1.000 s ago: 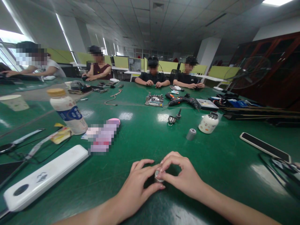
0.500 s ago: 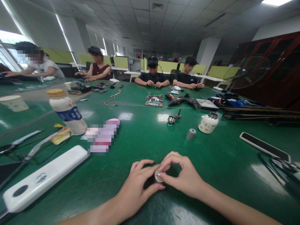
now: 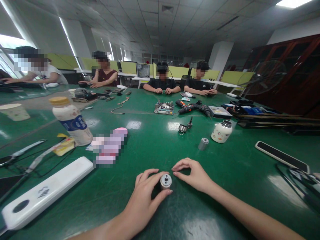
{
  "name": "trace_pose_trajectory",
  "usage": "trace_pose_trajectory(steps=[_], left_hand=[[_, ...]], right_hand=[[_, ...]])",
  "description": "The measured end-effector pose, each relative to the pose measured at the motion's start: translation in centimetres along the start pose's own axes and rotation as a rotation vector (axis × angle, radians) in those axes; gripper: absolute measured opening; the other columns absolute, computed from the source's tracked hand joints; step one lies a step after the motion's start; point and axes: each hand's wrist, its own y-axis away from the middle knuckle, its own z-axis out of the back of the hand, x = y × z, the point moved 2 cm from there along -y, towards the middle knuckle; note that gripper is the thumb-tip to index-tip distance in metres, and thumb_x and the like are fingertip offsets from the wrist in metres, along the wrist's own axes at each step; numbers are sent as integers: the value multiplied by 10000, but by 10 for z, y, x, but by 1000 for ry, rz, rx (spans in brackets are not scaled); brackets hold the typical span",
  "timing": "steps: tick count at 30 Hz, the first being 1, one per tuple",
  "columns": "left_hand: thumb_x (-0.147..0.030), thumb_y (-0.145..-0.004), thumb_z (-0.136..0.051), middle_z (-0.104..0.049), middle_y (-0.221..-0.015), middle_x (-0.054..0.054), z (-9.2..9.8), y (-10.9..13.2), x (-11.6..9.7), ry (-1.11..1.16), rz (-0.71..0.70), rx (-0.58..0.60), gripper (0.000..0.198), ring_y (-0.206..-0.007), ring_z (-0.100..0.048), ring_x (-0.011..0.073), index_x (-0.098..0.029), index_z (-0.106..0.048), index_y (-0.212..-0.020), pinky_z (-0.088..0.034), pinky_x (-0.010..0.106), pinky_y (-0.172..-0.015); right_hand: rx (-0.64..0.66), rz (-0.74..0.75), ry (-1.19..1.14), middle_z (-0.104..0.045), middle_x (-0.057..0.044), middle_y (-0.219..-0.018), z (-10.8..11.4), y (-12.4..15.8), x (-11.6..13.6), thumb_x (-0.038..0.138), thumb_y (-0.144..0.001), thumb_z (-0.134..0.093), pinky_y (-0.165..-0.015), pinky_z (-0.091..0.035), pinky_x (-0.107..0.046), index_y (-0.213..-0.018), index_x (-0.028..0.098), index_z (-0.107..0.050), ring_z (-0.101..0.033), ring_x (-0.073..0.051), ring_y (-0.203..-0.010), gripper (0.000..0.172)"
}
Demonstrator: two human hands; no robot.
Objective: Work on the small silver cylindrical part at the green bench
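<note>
My left hand (image 3: 146, 193) curls round a small silver metal cylinder (image 3: 166, 181) that stands upright on the green table (image 3: 155, 146); thumb and fingers touch its sides. Just right of the cylinder, my right hand (image 3: 193, 173) hovers with thumb and forefinger bent into a loose ring, a little apart from the part and with nothing between them. Farther back lie a similar grey cylinder (image 3: 203, 143), a white ceramic jar (image 3: 221, 131) and a small metal ring part (image 3: 182, 128).
A white bottle with a yellow cap (image 3: 71, 120) and a long white case (image 3: 47, 191) lie at the left. A phone (image 3: 281, 156) lies at the right. A circuit board (image 3: 164, 107) and a drill (image 3: 193, 108) sit farther back. Several people sit along the far edge.
My right hand has let go of the cylinder and pulled slightly right. The cylinder's top face now shows, and my left hand still holds it.
</note>
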Motion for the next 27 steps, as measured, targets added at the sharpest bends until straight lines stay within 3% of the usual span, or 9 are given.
trace_pose_trajectory(steps=[5, 10, 14, 22, 27], left_hand=[[-296, -839, -662, -640, -1181, 47, 1, -2, 0, 41, 25, 28, 355, -1166, -502, 279, -284, -617, -1192, -424, 464, -967], [-327, -842, -664, -629, -1222, 40, 3, -2, -2, 65, -23, 88, 455, -1180, -490, 272, -326, -556, -1284, -417, 460, -973], [-334, -844, -662, -639, -1214, 34, 4, -1, -5, 58, -91, 104, 375, -1181, -489, 271, -329, -611, -1215, -425, 440, -959], [-348, -843, -662, -658, -1187, 19, 2, -2, -4, 51, -100, 115, 358, -1175, -495, 266, -337, -620, -1198, -415, 437, -961], [-372, -852, -646, -654, -1197, 24, 3, -2, -5, 34, -101, 112, 354, -1176, -494, 271, -337, -620, -1203, -406, 445, -959]], right_hand=[[-17, 37, 20, -728, -60, -874, -2, 2, -3, 223, -762, -706, -828, -544, -355, -847, 166, -682, -708, -186, -810, 105], [-121, 103, -79, -739, -54, -857, -1, 9, 27, 283, -758, -732, -898, -504, -396, -824, 190, -674, -690, -205, -890, 128], [-85, 192, -11, -734, -41, -854, -5, 18, 46, 240, -753, -737, -979, -426, -431, -772, 218, -697, -655, -211, -943, 49], [-39, 169, 14, -707, -14, -783, -12, 21, 46, 219, -749, -737, -802, -459, -339, -744, 220, -674, -631, -184, -840, 63], [-174, 146, -11, -635, 9, -631, -8, 24, 45, 303, -766, -717, -712, -438, -311, -778, 203, -645, -596, -165, -688, 124]])
